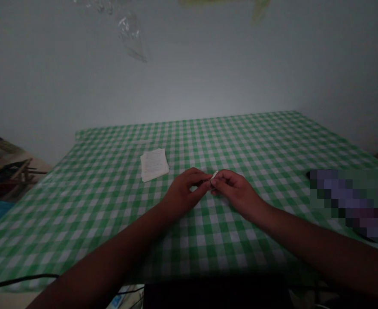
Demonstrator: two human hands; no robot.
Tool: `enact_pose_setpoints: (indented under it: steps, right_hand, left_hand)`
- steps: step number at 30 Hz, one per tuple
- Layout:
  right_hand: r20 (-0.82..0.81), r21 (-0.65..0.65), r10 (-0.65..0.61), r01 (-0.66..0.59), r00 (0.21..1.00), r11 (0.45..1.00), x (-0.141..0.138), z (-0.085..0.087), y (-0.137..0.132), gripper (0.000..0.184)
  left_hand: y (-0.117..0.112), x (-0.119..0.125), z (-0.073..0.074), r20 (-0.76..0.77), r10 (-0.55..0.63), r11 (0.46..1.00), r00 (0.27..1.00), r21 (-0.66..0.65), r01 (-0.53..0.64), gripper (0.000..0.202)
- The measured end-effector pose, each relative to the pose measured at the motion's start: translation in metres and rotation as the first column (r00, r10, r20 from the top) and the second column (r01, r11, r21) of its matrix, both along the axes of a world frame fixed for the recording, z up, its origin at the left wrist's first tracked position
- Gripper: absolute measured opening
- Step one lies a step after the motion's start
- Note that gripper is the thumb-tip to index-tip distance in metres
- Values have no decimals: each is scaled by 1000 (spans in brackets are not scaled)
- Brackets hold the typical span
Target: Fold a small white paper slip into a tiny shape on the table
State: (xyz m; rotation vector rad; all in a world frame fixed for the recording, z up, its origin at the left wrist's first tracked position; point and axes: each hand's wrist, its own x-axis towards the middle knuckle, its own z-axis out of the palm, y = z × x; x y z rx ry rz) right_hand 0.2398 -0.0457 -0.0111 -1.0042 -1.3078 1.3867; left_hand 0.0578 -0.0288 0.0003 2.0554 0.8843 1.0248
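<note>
My left hand (pixel 185 192) and my right hand (pixel 233 190) meet over the middle of a table covered in a green-and-white checked cloth (pixel 259 141). Both hands are closed in a pinch on a small white folded piece of paper (pixel 214 175), held between their fingertips just above the cloth. Most of the piece is hidden by the fingers. A small stack of white paper sheets (pixel 154 164) lies flat on the cloth, up and to the left of my left hand.
A blurred-out dark object (pixel 349 199) lies on the cloth at the right. A pale wall (pixel 208 77) rises right behind the table. Cluttered items (pixel 5 174) sit on the floor at the left. A black cable (pixel 18 281) runs along the near left edge.
</note>
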Motion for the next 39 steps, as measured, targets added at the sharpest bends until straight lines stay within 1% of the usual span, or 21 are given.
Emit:
enact_pose_setpoints:
  steps: [3, 7, 9, 12, 13, 15, 17, 19, 23, 26, 29, 32, 34, 36, 39]
  right_hand:
    - [67, 43, -15, 12, 998, 999, 2, -1, 1, 23]
    - [181, 133, -24, 0, 983, 991, 4, -3, 2, 21]
    - [214, 181, -31, -9, 976, 983, 6, -3, 2, 20]
    - [225, 221, -7, -45, 974, 974, 7, -3, 2, 17]
    - [228, 232, 3, -58, 974, 971, 7, -3, 2, 16]
    - [243, 248, 17, -79, 970, 966, 8, -3, 3, 16]
    - [255, 254, 20, -87, 967, 963, 9, -4, 3, 15]
    - [256, 256, 23, -91, 966, 962, 9, -5, 3, 14]
    - [250, 261, -20, -47, 968, 964, 9, -7, 5, 10]
    - [218, 218, -15, -34, 976, 975, 8, -7, 7, 12]
    - [174, 190, 20, -53, 985, 980, 7, -6, 9, 19]
    - [143, 173, 38, -63, 989, 983, 6, -6, 11, 21]
    - [125, 166, 53, -74, 991, 983, 7, -7, 11, 20]
    - [138, 184, 41, -66, 990, 981, 7, -7, 11, 18]
    - [209, 233, -21, -29, 978, 972, 8, -9, 11, 15]
  left_hand:
    - [1, 0, -1, 58, -10, 990, 998, -143, 18, 20]
    - [2, -1, -5, 109, -17, 959, 994, -278, 47, 20]
    - [4, -1, -6, 167, -18, 931, 986, -357, 78, 25]
    - [8, -3, -7, 244, -49, 873, 969, -460, 160, 29]
    - [10, -4, -7, 258, -66, 858, 964, -479, 187, 29]
    - [12, -5, -8, 273, -83, 844, 959, -492, 213, 28]
    - [12, -6, -8, 272, -83, 848, 959, -485, 211, 28]
    - [12, -6, -9, 248, -75, 871, 966, -455, 185, 26]
    - [7, -3, -11, 169, -27, 951, 985, -299, 77, 18]
    - [3, 1, -11, 99, 24, 982, 995, -189, -5, 17]
    - [2, 1, -10, 52, 52, 993, 997, -109, -46, 21]
    - [2, -1, -7, 13, 40, 998, 999, -49, -39, 23]
    - [2, -3, -4, -9, 40, 999, 999, -35, -41, 21]
    - [3, -3, 0, -37, 47, 998, 998, -45, -48, 17]
    - [1, 0, 4, -81, 70, 996, 994, -46, -74, 14]
